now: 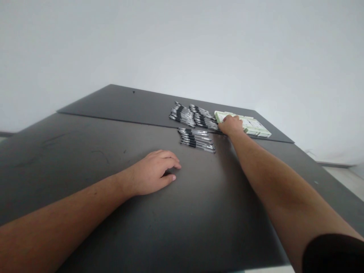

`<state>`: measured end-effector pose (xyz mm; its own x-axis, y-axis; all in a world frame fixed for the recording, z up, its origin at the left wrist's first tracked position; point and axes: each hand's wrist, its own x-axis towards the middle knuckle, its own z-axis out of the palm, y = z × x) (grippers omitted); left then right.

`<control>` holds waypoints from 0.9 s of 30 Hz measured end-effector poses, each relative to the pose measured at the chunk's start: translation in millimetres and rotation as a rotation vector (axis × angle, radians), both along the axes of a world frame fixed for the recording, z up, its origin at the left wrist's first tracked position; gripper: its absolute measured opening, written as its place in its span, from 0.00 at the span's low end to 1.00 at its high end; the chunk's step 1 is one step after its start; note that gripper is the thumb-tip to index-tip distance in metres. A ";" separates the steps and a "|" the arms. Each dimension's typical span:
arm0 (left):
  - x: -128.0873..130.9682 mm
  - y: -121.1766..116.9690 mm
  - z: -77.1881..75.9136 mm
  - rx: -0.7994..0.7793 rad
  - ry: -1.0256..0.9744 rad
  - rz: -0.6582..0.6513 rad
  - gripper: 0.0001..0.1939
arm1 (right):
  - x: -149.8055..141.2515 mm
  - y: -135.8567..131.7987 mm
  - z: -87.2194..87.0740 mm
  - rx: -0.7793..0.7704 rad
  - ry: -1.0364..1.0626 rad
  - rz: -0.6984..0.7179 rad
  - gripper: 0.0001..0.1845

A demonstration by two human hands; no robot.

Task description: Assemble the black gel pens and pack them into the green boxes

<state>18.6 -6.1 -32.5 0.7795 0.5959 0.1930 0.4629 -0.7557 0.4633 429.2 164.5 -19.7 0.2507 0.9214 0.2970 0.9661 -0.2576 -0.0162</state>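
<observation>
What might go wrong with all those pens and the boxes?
The right hand is right beside the heaped pens, so it could knock some loose. The near row of pens lies loose on the table, so a bump might scatter it. The green and white boxes sit close together, so pushing one might shift the others.

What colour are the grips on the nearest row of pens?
Black grips, seen best in the head view.
</observation>
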 end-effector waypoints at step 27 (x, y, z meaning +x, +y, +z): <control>7.6 -0.6 4.8 -0.890 -1.076 0.207 0.32 | -181.5 -227.6 55.6 0.383 0.175 0.855 0.14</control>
<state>26.2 -6.8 -27.7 0.3787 0.9159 0.1331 -0.3527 0.0099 0.9357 247.6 -63.2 35.9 -0.3933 0.6616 0.6384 0.8010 0.5874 -0.1153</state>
